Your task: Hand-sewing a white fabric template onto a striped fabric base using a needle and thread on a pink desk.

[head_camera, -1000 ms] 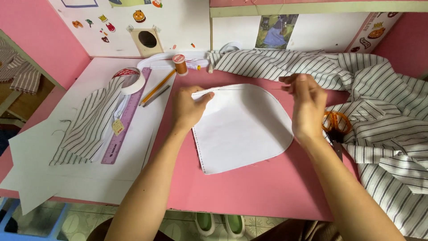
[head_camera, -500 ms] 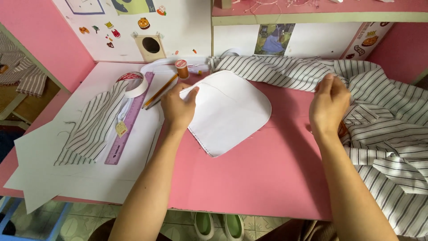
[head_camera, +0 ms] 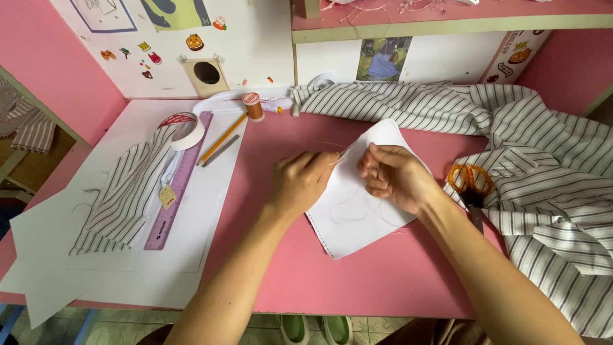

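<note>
The white paper pattern piece lies flat on the pink table, a little right of the middle of the frame, with both my hands over its upper half.

At the far left, a striped fabric piece rests on big white paper sheets, with a purple ruler running along its right side and a roll of white tape at the ruler's top end. Just right of that, a yellow pencil lies slanted, and a small spool of orange-brown thread stands upright near the back wall.

Moving to the center, my left hand comes in from below, knuckles up, fingers curled in and pinched together at the tips. It seems to grip something very thin, perhaps a needle or thread, but it is too small to tell. My right hand sits just beside it, fingers bent and closed toward the same spot, its heel resting on the pattern piece. A fine loop of thread trails across the paper beneath them.

Further right, orange-handled scissors lie near my right wrist, partly on the striped cloth, which is heaped along the top and down the right side of the frame.
</note>
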